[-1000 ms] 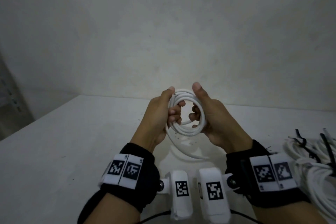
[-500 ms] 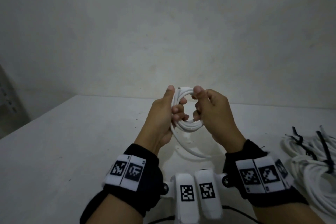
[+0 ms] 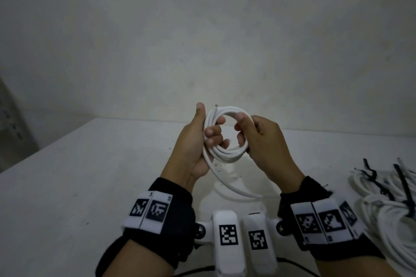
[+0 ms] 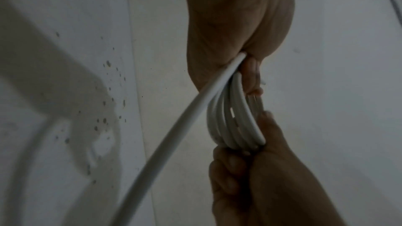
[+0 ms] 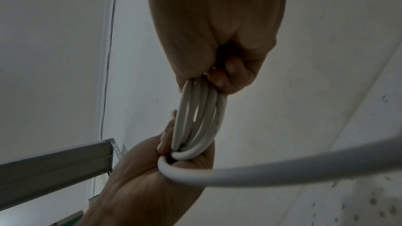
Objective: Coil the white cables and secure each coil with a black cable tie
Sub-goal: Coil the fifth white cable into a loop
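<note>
White table, tied coils beside hands

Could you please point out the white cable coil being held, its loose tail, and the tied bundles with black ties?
White round cable coil (image 3: 227, 155): head view, lower arc of the loops.
Loose white cable tail (image 3: 234, 190): head view, mid-length of the hanging strand.
Tied white cable bundles with black ties (image 3: 382, 186): head view, tangled white strands.
</note>
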